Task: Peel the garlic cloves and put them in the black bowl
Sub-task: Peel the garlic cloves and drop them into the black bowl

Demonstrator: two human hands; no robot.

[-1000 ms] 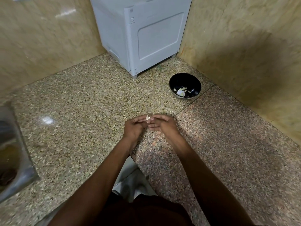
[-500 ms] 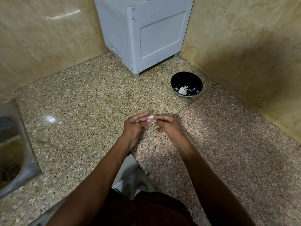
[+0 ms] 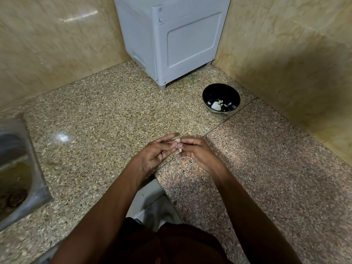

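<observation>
Head view shows our left hand (image 3: 152, 157) and right hand (image 3: 198, 153) pinching 1 garlic clove (image 3: 178, 147) over the desk (image 3: 114, 119), peeling unfinished, while the black bowl (image 3: 221, 100) already holds several pale pieces.

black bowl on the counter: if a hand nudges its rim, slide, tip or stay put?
Likely slides more than it tips: the black bowl sits on polished, glossy granite that shows glare. It probably is light, since it holds only a few garlic pieces. Its rounded walls narrow toward the base, so a high push on the rim might rock it.
</observation>
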